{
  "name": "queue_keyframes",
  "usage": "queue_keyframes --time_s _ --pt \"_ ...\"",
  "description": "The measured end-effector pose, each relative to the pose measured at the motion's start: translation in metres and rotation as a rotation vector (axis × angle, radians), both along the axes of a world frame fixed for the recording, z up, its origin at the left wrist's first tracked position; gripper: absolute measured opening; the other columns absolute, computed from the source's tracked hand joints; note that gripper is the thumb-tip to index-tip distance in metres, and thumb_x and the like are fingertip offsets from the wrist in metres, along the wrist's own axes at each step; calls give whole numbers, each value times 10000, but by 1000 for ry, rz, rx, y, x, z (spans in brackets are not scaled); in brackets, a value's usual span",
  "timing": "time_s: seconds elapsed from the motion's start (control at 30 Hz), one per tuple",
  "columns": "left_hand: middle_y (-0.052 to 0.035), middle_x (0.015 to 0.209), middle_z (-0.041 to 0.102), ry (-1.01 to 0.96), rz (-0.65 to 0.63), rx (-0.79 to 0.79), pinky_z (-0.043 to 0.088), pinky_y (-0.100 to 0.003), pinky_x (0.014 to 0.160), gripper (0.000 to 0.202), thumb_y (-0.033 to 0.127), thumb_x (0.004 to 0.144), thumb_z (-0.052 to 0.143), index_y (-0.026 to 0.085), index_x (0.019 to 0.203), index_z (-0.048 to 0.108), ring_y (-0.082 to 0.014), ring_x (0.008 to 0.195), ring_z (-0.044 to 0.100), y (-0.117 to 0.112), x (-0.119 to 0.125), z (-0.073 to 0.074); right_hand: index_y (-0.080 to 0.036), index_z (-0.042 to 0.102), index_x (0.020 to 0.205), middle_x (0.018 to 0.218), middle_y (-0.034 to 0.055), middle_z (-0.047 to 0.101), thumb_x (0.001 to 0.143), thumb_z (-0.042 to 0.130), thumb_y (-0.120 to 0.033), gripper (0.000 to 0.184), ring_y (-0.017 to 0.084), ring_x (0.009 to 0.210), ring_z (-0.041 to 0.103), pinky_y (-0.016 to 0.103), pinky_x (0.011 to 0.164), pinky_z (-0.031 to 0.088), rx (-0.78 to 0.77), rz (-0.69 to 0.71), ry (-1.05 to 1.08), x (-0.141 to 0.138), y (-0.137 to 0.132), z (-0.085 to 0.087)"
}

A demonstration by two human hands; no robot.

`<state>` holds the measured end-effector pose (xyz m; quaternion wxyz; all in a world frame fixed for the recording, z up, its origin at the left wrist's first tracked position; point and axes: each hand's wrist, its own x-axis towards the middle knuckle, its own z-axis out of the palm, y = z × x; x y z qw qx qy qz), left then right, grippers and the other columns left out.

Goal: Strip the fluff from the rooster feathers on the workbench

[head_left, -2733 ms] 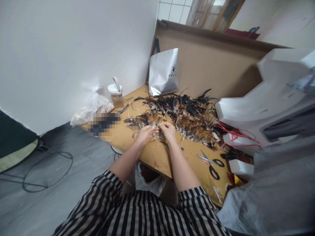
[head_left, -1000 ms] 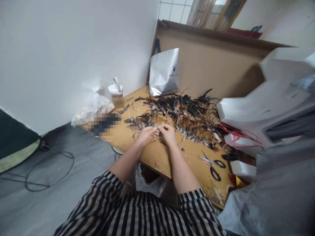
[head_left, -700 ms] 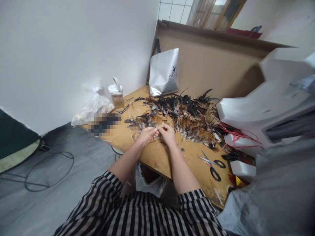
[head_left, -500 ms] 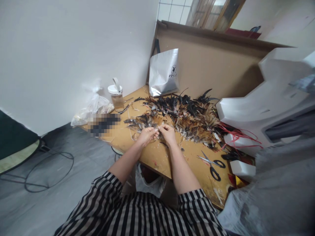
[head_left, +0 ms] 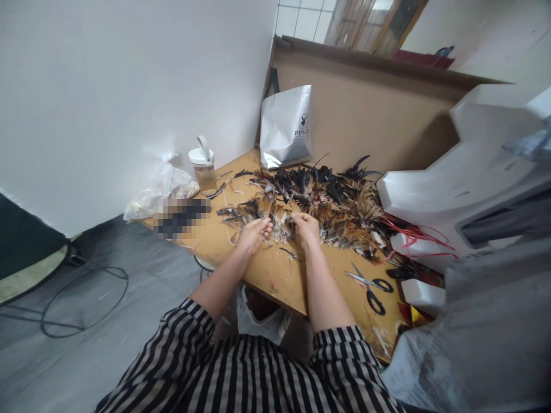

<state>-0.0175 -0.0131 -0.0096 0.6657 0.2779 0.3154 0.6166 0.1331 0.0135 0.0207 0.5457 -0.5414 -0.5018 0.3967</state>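
Observation:
Brown, black and whitish feathers lie in a long heap [head_left: 340, 212] across the table. A smaller clump of feathers [head_left: 245, 211] is spread beyond my left hand. My left hand [head_left: 255, 234] is closed in a pinch at the near edge of that clump; whatever sits between its fingertips is too small to make out. My right hand [head_left: 307, 230] is a short way to the right, thumb and fingers pinched together over the feathers. Its fingertips are partly turned away, so what they hold is hidden. Scissors [head_left: 368, 287] with black handles lie spread apart to the right of my right forearm.
A lidded jar [head_left: 204, 172] and a knotted plastic bag [head_left: 161, 186] stand at the table's left end. Behind the feathers are a silver bag [head_left: 286, 129] and a cardboard panel [head_left: 365, 109]. Red strings [head_left: 419, 240] and white foam [head_left: 419, 198] crowd the right side.
My hands were together at the fingertips and are now apart. My right hand has moved to the right over the feathers; my left hand has hardly moved.

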Motion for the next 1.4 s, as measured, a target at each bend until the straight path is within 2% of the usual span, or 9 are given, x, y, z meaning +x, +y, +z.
queue_keyframes --time_s 0.17,0.37,0.5,0.67,0.8,0.9,1.03,1.23,1.4 --pt "-29 657 608 -82 27 -33 380 -132 470 182 195 622 677 93 755 604 -34 518 517 3 -1 0 -122 618 595 571 9 585 568 585 -333 216 91 505 464 208 508 352 21 6 -190 11 15 -6" --pt "-28 651 605 -99 32 -38 376 -130 466 182 180 622 674 90 763 602 -33 512 509 2 -1 1 -157 607 524 443 -27 505 592 550 -392 252 87 434 409 211 460 302 -28 36 -530 2 29 -13" --pt "-27 651 604 -102 40 -41 367 -128 459 176 181 624 672 87 756 602 -31 511 508 2 -1 1 -199 525 399 365 -35 413 537 617 -410 268 97 434 371 218 459 285 -31 27 -594 -9 35 -7" --pt "-26 665 608 -77 38 -46 367 -135 466 170 202 640 661 99 759 596 -31 516 506 2 0 0 -208 495 387 407 -14 455 531 621 -249 195 113 480 407 220 480 308 -43 13 -610 -12 36 -7" --pt "-30 675 613 -88 24 -33 376 -134 474 173 196 641 661 98 771 603 -36 533 519 2 0 1 -168 567 481 427 -28 491 546 580 -249 104 88 433 410 209 453 311 -60 65 -445 -3 25 -10" --pt "-42 714 630 -97 4 -32 398 -136 490 170 195 650 658 99 780 605 -45 565 546 1 0 1 -144 588 559 450 -37 513 552 584 -286 142 68 404 401 196 426 304 -57 70 -218 2 12 -7" --pt "-67 785 647 -87 -40 -26 428 -136 528 170 190 668 645 96 805 609 -65 635 584 0 -1 0 -145 565 603 377 -59 459 560 600 -329 192 54 328 347 182 351 255 -137 84 -3 4 -1 -4" --pt "-85 822 650 -39 -71 -32 447 -142 571 133 165 693 621 88 800 606 -76 674 597 -1 0 0 -162 505 625 442 -33 532 483 672 -272 246 82 372 470 169 335 303 -198 82 259 8 -4 -12" --pt "-81 816 650 -36 -92 -17 453 -145 581 122 161 693 620 88 790 607 -75 674 598 -2 0 0 -170 494 647 463 -63 512 466 686 -237 273 66 408 474 162 373 342 -166 145 356 11 -6 -14"
